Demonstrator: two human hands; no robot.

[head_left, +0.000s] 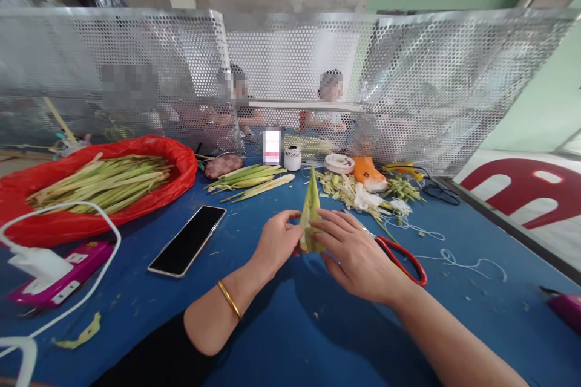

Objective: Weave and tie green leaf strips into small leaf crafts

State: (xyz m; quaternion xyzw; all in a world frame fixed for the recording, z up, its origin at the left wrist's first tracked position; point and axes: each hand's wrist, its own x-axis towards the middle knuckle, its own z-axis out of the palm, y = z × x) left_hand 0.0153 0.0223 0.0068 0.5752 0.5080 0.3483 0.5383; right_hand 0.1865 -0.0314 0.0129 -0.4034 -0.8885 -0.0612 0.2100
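Note:
A pale green leaf piece [310,211] stands upright with its pointed tip away from me, between my two hands over the blue table. My left hand [278,243] pinches its lower left edge between thumb and fingers. Against its right side lie the stretched, slightly spread fingers of my right hand [351,251], palm down. Red-handled scissors [420,275] lie partly hidden behind my right hand and forearm. Beyond the leaf piece, a small bunch of green leaves [254,176] rests on the table.
On the left are a red bag [181,160] of long leaves, a black phone [188,240] and a purple power strip [91,260] with a white cable. Leaf scraps [336,186], a tape roll [339,163] and white string [454,259] lie right. Behind stands a perforated metal screen [290,60].

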